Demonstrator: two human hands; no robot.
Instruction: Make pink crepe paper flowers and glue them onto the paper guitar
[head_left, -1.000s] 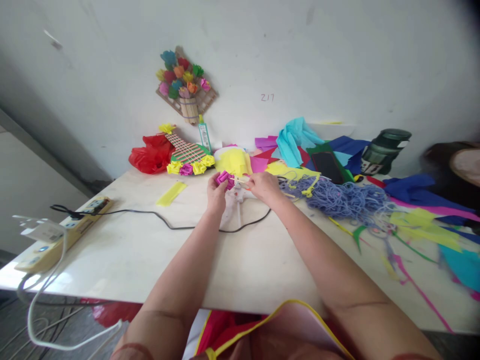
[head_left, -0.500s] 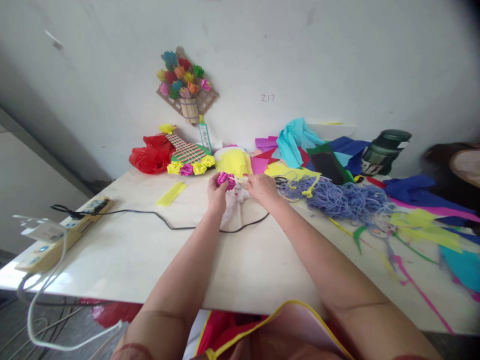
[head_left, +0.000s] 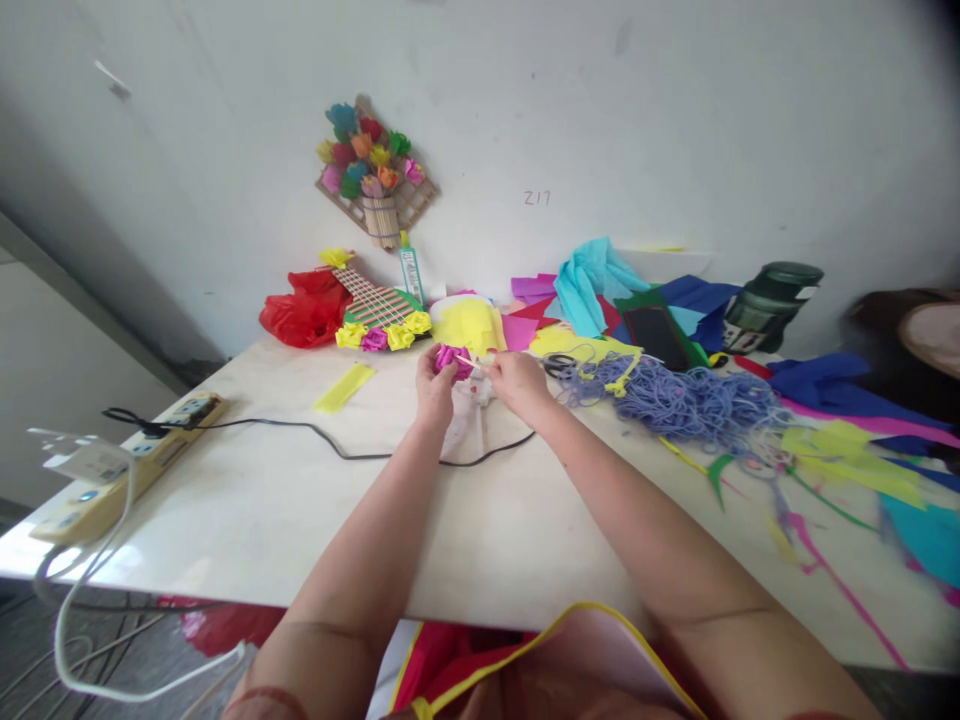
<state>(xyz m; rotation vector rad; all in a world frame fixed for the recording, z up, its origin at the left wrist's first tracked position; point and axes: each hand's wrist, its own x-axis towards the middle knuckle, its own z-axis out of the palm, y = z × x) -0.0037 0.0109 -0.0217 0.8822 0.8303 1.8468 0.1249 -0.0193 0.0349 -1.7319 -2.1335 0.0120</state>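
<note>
Left fingers: the left hand is pinching a magenta paper flower by its near side, narrow grip.
Right fingers: the right hand is gripping a thin pale stick, fingertips close together.
Contact: stick tip is pointing left and appearing to meet the flower's right side; too small to tell whether it's pressing in.
Flower location: being held just above the table, mid-table, not sitting on any craft piece.
Under the hands: a pale translucent object is lying there, possibly a glue gun; partly hidden. A black cord is running past it toward the power strip.
Left of hands: a yellow strip is lying flat.
Right of hands: scissors are resting near a blue string tangle.
Behind: yellow paper is lying beyond the flower; a lute-shaped piece is leaning left of that.
Done: lute-shaped piece is carrying yellow flowers and one magenta along its lower edge, another yellow at its top. Held flower is looking mostly formed, my read.
Left: held flower is apparently needing finishing work with the stick; how much, can't tell.
Wall: a flower hanging is showing many colours.
</note>
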